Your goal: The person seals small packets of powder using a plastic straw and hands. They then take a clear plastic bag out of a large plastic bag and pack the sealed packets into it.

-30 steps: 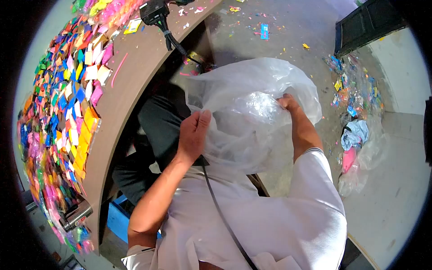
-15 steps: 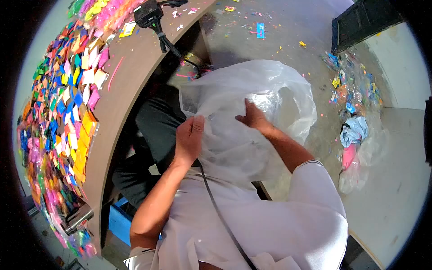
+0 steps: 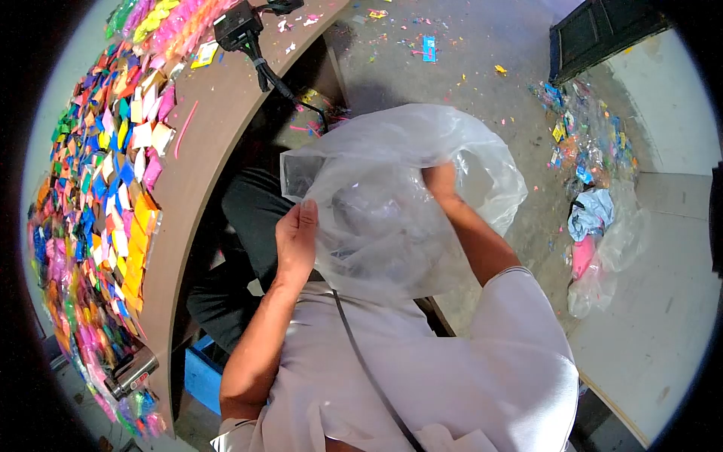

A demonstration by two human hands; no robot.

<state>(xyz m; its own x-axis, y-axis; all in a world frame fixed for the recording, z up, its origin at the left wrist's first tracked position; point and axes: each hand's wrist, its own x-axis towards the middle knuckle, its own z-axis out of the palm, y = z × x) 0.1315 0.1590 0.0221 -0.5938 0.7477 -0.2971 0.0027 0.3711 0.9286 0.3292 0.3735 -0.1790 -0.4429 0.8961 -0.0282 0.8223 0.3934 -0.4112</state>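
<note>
translucent plastic bag (image 3: 392, 264), large and loose, is spread over the lap between the two hands.

head view: left hand (image 3: 297, 241) is narrow, thumb laid along the bag's left edge, and appears to pinch the film; its fingertips are hidden. right hand (image 3: 440, 179) reaches to the upper part of the bag, fingers out of sight behind a fold; cannot tell whether they grip anything. shinier clear film (image 3: 367, 205) shows through the middle; nature unclear.

surroundings: brown tabletop (image 3: 197, 162) on the left, bearing a heap of coloured packets (image 3: 113, 169); blue crate (image 3: 202, 380) below it; plastic litter (image 3: 595, 143) on the floor to the right.

judgement: step in hand looks like opening or arranging the bag, one hand steadying, the other working inside or under the fold. next move calls for a secure left pinch and enough slack around the right fingers.
</note>
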